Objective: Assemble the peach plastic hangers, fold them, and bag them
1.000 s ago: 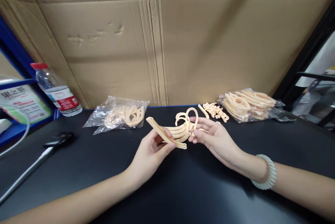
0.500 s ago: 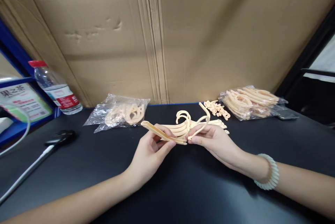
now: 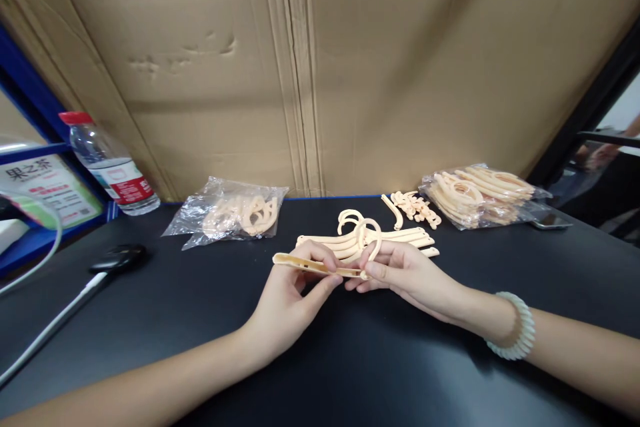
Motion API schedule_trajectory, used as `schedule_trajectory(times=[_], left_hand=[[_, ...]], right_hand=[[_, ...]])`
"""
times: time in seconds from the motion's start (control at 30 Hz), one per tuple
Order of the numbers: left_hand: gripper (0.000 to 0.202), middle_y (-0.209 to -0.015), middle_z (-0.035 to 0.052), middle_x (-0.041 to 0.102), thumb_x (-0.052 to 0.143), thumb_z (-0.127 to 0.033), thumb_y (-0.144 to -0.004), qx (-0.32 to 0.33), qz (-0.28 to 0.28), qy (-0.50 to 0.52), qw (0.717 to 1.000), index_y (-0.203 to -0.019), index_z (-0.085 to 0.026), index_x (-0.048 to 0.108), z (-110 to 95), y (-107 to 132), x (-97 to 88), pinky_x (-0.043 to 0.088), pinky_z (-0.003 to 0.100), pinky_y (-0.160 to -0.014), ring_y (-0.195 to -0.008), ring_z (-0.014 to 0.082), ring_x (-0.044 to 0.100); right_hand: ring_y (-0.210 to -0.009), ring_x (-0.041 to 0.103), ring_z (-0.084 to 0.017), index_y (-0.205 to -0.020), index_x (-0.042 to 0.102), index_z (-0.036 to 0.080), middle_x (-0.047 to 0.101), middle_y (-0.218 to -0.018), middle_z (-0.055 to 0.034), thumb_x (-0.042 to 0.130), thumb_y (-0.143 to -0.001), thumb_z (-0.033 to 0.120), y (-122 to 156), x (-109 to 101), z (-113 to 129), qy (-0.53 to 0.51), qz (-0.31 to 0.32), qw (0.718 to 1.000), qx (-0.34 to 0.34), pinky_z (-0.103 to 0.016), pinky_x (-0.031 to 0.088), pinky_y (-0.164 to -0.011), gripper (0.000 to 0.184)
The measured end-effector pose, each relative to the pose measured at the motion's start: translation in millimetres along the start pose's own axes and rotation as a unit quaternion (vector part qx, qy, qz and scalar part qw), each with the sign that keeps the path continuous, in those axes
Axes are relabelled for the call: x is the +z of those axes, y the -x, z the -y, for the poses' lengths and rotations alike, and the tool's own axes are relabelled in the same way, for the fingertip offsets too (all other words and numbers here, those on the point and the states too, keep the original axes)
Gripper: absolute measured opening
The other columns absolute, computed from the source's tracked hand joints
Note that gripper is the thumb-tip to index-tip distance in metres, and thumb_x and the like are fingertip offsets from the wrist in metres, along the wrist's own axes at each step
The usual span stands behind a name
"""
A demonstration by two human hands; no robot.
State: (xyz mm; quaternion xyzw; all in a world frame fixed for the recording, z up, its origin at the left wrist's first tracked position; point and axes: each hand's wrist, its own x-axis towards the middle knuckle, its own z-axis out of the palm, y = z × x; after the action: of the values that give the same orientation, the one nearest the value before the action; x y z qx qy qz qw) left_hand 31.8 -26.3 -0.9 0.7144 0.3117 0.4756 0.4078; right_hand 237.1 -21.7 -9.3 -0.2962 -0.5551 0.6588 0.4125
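My left hand [image 3: 293,294] pinches a flat cream plastic hanger bar [image 3: 310,266] held level above the black table [image 3: 210,347]. My right hand [image 3: 407,274] grips a curved cream hook [image 3: 373,235] at the bar's right end, where the two parts meet. Just behind my hands lies a small pile of assembled cream hangers [image 3: 385,238] with hooks standing up. The right wrist wears a pale beaded bracelet [image 3: 515,327].
A clear bag of cream parts [image 3: 233,216] lies at the back left and a fuller bag [image 3: 483,195] at the back right, with loose small hooks [image 3: 415,207] between. A water bottle [image 3: 110,167], a black-and-white tool [image 3: 75,294] and a cardboard wall [image 3: 320,74] border the table.
The bar has come down from a tilt to level. My right hand has turned the hook upright and brought it onto the bar's right end.
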Motion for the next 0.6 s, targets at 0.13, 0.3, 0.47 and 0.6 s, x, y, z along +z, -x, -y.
schedule_trajectory(times=[0.13, 0.3, 0.47, 0.6], left_hand=[[0.008, -0.083, 0.0022, 0.062, 0.063, -0.017, -0.084, 0.039, 0.008, -0.031, 0.999, -0.078, -0.021, 0.060, -1.7, 1.5, 0.1, 0.050, 0.029, -0.072, -0.081, 0.0174, 0.060], [0.008, -0.082, 0.0031, 0.064, 0.064, -0.019, -0.084, 0.050, 0.004, -0.056, 0.997, -0.077, -0.021, 0.061, -2.2, 2.0, -0.2, 0.049, 0.030, -0.071, -0.081, 0.0187, 0.060], [0.009, -0.081, 0.0029, 0.063, 0.064, -0.020, -0.085, 0.056, 0.017, -0.081, 0.995, -0.077, -0.021, 0.060, 0.7, 1.5, -2.0, 0.049, 0.031, -0.073, -0.080, 0.0193, 0.060], [0.009, -0.082, 0.0030, 0.063, 0.063, -0.020, -0.085, 0.049, 0.023, -0.077, 0.996, -0.078, -0.021, 0.060, 1.9, 1.4, -2.3, 0.049, 0.032, -0.073, -0.081, 0.0193, 0.061]], right_hand=[[-0.081, 0.071, -0.016, -0.092, 0.069, 0.015, 0.072, -0.092, -0.0065, 0.074, -0.080, 0.038, 0.4, 0.5, 2.5, -0.006, 0.005, 1.000, 0.011, -0.029, 0.055, -0.076, 0.027], [-0.078, 0.071, -0.015, -0.091, 0.067, 0.015, 0.071, -0.087, -0.0049, 0.074, -0.079, 0.038, 0.3, 0.7, 4.5, -0.007, 0.004, 1.000, 0.024, -0.027, 0.055, -0.073, 0.027], [-0.074, 0.070, -0.013, -0.088, 0.067, 0.015, 0.071, -0.090, -0.0053, 0.074, -0.079, 0.039, -0.5, 0.5, 3.5, 0.003, 0.008, 1.000, 0.005, -0.025, 0.055, -0.070, 0.027], [-0.071, 0.070, -0.013, -0.084, 0.065, 0.015, 0.071, -0.087, -0.0049, 0.074, -0.079, 0.038, -0.6, 0.5, 1.1, 0.012, 0.000, 1.000, -0.014, -0.025, 0.055, -0.068, 0.026]])
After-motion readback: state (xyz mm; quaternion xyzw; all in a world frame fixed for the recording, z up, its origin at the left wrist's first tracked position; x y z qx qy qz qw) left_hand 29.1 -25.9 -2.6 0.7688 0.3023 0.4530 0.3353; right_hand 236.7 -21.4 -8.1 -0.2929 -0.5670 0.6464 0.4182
